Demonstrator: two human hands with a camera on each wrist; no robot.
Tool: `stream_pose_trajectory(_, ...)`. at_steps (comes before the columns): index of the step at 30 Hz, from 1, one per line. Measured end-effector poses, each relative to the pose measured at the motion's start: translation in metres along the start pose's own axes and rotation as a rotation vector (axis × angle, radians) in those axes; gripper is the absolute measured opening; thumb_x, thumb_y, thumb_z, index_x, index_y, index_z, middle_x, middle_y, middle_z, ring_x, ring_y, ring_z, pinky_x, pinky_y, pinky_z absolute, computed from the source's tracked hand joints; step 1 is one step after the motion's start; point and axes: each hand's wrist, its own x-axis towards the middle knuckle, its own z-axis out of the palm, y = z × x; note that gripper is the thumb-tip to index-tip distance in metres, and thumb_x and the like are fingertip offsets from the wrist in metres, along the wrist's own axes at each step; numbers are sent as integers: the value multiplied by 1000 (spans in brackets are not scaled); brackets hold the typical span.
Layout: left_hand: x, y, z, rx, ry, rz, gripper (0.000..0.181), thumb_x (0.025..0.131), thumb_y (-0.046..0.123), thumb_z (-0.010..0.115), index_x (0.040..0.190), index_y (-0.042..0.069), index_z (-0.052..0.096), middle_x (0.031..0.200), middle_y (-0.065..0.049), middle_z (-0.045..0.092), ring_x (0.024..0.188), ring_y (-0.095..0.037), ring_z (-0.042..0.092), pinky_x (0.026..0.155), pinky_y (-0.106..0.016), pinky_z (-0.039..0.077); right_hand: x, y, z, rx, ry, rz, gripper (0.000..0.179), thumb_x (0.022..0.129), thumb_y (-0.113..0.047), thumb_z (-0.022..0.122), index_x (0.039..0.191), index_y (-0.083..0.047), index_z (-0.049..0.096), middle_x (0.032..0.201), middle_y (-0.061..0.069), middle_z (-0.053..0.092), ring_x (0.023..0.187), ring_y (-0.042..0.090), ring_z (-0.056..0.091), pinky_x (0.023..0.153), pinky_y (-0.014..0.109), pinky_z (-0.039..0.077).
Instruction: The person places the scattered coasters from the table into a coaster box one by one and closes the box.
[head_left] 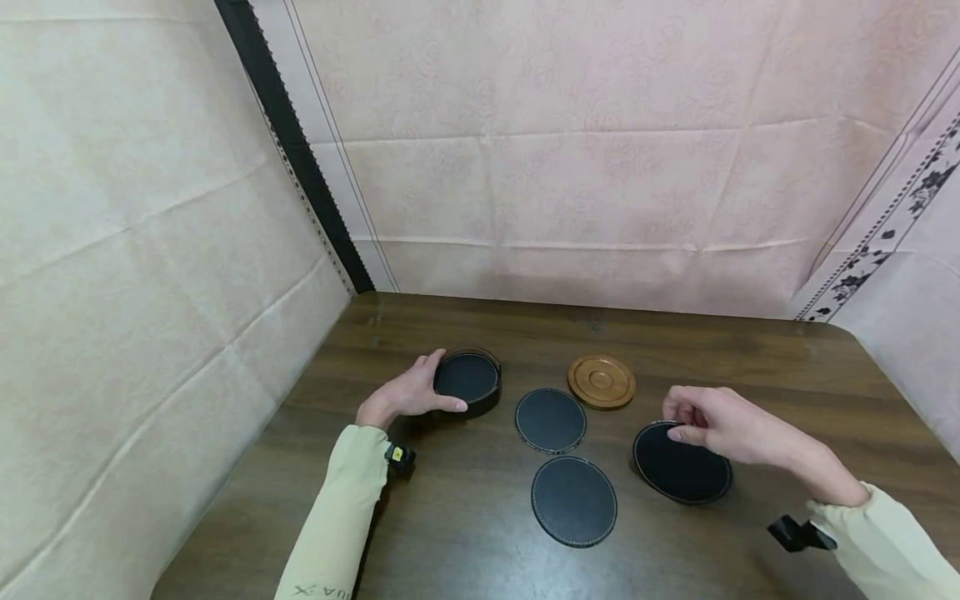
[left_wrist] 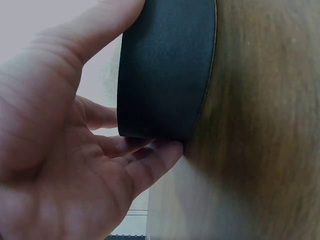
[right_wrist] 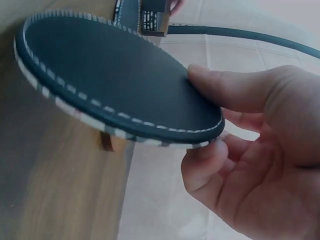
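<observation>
A left hand [head_left: 411, 392] curls its fingers round a black cylindrical holder [left_wrist: 165, 75] on a brown wood-grain desk [head_left: 465, 517]. At right, a right hand's [head_left: 723, 425] fingers pinch a tilted round black white-stitched coaster [right_wrist: 115, 80]. Two similar coasters [head_left: 573, 502] and a brown wooden disc [head_left: 601, 381] lie between.

Right of the black holder [head_left: 486, 407], my right hand [head_left: 723, 423] hides some of the held coaster [head_left: 681, 468]; nearer me than the holder, my left sleeve [head_left: 336, 508] is cut off.
</observation>
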Motion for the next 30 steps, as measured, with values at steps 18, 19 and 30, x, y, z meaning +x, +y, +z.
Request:
stream_pose_trajectory(18, -2, 2, -1, -2, -2, -4, 121, 70, 65, 78, 158, 17, 11, 159, -15, 21, 134, -31, 38, 112, -55, 34, 31, -19, -1, 69, 156, 137, 17, 90, -15, 71, 98, -14, 56, 77, -2, 55, 54, 4, 52, 51, 24, 47)
stream_pose_trajectory(19, -2, 2, -1, -1, -2, -5, 121, 70, 65, 78, 158, 17, 11, 159, -15, 22, 134, -32, 38, 112, -55, 34, 33, -19, -1, 79, 164, 141, 17, 90, -14, 71, 99, -14, 56, 77, -1, 56, 54, 5, 53, 51, 25, 48)
stream_pose_trajectory(30, 0, 1, -1, 2, -7, -13, 122, 68, 68, 77, 158, 19, 11, 159, -15, 21, 135, -31, 38, 112, -55, 34, 62, -27, 9, 189, 218, 177, 19, 92, -11, 69, 103, -11, 54, 83, 6, 60, 58, 19, 61, 54, 30, 54)
